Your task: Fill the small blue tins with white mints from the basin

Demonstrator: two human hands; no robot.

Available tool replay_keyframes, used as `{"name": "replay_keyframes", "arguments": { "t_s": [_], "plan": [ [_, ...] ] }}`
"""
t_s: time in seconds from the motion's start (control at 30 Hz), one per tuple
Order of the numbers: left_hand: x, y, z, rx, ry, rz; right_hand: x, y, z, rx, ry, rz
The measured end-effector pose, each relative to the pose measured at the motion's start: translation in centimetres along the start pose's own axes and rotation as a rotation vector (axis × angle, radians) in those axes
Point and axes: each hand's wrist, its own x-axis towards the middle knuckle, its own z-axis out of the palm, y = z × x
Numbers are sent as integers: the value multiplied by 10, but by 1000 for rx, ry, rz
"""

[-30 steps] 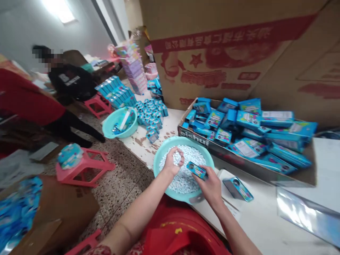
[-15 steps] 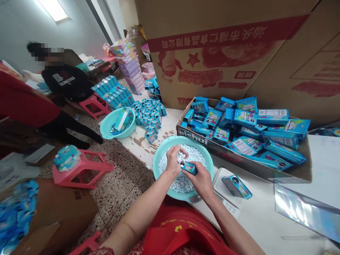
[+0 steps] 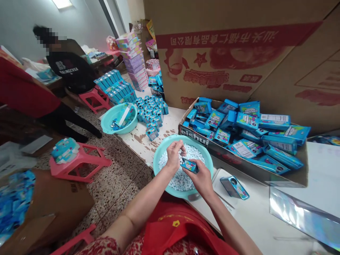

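A teal basin full of small white candies sits at the table's near edge. Over it, my right hand grips a small blue tin. My left hand is closed around a handful of candies, right at the tin's open end. A second small blue tin lies on a white sheet just right of the basin.
A low cardboard tray holds several blue boxes. Big cartons stand behind. Farther left lie another teal basin and rows of small blue boxes. Pink stools stand on the floor. A person sits at the far left.
My left hand lifted candies out of the basin and came to the tin. My right hand turned the tin and brought it in over the basin.
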Motion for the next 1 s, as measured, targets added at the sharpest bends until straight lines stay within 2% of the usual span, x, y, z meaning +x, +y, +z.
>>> {"name": "replay_keyframes", "arguments": {
  "t_s": [0.17,0.37,0.57,0.83,0.9,1.0],
  "plan": [
    [-2,1,4,24,-71,13,0,-2,1,19,9,15],
    [-2,7,4,90,-77,35,3,-6,2,43,42,15],
    [0,8,4,53,-26,58,4,-8,-2,55,68,8],
    [-3,2,3,105,-174,-69,6,-3,3,123,41,86],
    [-4,6,3,83,-202,-73,5,-5,2,157,19,97],
    [-3,18,3,-6,-172,-10,0,-8,-2,221,23,111]
  ]
}}
